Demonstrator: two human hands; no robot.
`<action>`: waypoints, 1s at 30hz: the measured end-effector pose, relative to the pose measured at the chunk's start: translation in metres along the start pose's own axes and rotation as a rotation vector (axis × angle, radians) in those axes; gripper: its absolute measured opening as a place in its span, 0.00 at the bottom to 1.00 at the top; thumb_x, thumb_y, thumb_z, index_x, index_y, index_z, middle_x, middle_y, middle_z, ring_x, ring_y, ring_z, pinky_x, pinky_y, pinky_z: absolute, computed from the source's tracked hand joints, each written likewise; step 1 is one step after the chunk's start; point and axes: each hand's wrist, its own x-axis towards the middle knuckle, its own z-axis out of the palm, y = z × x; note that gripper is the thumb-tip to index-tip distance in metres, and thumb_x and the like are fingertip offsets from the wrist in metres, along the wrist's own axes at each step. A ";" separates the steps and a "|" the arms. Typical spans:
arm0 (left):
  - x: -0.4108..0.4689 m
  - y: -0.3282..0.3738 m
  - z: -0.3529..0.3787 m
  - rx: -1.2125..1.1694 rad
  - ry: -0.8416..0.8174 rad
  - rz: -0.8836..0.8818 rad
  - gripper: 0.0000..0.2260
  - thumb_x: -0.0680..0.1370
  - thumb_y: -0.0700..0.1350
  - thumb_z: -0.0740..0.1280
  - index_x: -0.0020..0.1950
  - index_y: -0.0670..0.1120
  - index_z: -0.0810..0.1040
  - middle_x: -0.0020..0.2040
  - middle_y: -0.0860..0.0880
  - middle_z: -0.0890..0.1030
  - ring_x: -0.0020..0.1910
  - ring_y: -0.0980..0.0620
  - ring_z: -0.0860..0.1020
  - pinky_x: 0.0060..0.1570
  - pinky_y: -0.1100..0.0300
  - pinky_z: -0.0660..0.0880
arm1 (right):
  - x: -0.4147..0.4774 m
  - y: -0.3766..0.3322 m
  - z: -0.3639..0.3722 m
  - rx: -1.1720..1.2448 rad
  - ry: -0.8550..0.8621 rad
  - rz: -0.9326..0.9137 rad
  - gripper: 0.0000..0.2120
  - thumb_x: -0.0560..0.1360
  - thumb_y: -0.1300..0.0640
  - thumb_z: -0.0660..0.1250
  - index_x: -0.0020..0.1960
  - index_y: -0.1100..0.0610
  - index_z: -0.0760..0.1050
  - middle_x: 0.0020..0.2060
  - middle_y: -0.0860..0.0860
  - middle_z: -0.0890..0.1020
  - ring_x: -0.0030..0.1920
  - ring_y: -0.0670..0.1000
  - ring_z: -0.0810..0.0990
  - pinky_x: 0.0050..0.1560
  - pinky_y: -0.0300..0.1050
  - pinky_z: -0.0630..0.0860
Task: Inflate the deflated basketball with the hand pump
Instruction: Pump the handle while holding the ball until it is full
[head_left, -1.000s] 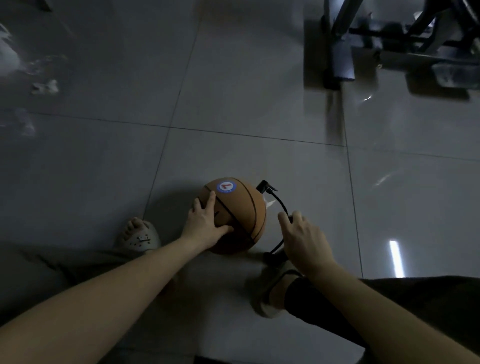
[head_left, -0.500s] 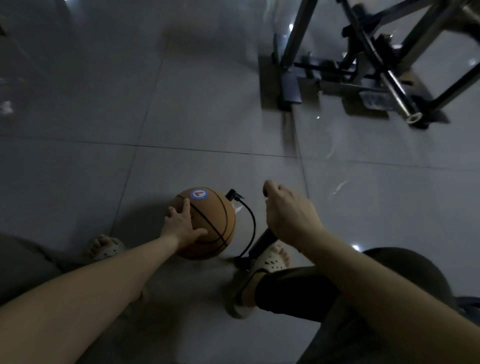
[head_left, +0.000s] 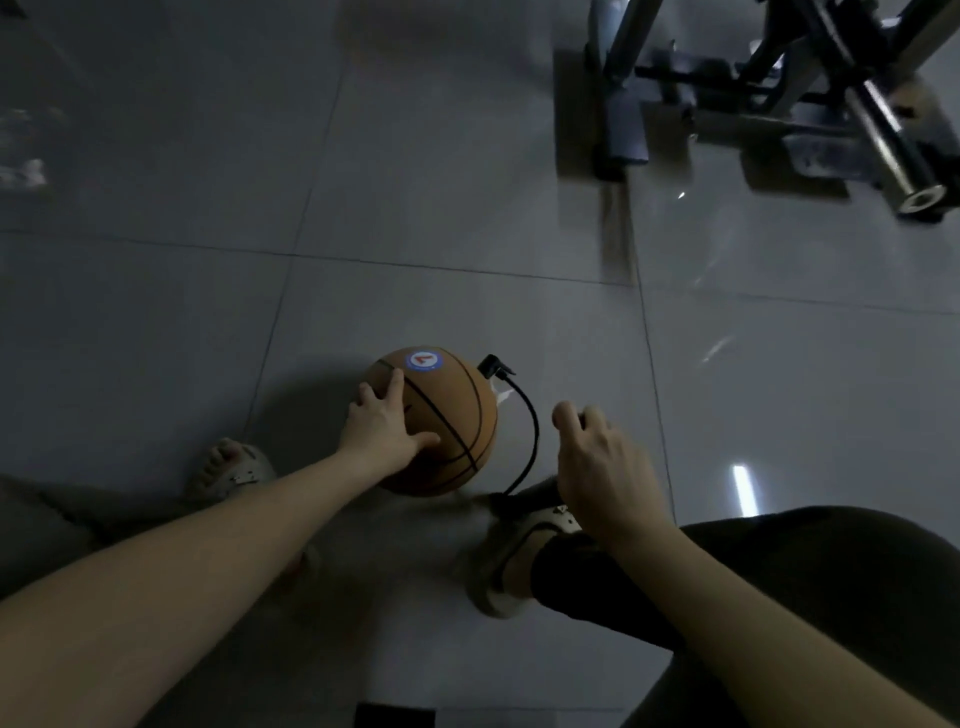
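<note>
Bracing the pump's foot, likely, your sandal (head_left: 519, 545) blurs there. Your right grip (head_left: 602, 467) curls closed, apparently round the pump handle, which it hides. Your left grip (head_left: 382, 426) lies spread flat on the basketball (head_left: 447, 415) on the floor, so the hose (head_left: 531, 431) isn't tugged loose.

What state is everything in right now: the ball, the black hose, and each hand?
basketball: resting on the floor, looks round.
hose: curved in a loop, its end at the ball's upper right side.
left hand: fingers spread flat on the ball, steadying it.
right hand: fingers curled; what it grips is hidden.
</note>
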 end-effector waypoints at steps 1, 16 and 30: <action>0.000 0.001 0.000 0.004 0.002 -0.003 0.52 0.72 0.68 0.71 0.83 0.53 0.42 0.78 0.33 0.52 0.73 0.29 0.62 0.70 0.40 0.66 | 0.005 -0.004 0.007 0.011 -0.018 -0.008 0.12 0.78 0.60 0.61 0.60 0.55 0.64 0.39 0.51 0.69 0.30 0.50 0.67 0.25 0.42 0.60; -0.007 -0.022 -0.005 0.041 -0.074 -0.009 0.60 0.67 0.70 0.73 0.82 0.52 0.36 0.79 0.32 0.52 0.73 0.30 0.63 0.69 0.39 0.68 | 0.008 -0.027 0.021 0.154 -0.197 0.049 0.08 0.81 0.58 0.57 0.59 0.51 0.61 0.45 0.50 0.72 0.34 0.47 0.68 0.31 0.41 0.66; -0.006 0.001 0.000 0.121 -0.057 -0.001 0.60 0.68 0.70 0.73 0.82 0.51 0.35 0.79 0.30 0.48 0.75 0.29 0.61 0.69 0.40 0.68 | -0.003 -0.008 -0.066 0.029 0.010 0.005 0.06 0.81 0.58 0.57 0.57 0.53 0.63 0.38 0.50 0.72 0.29 0.50 0.72 0.29 0.50 0.77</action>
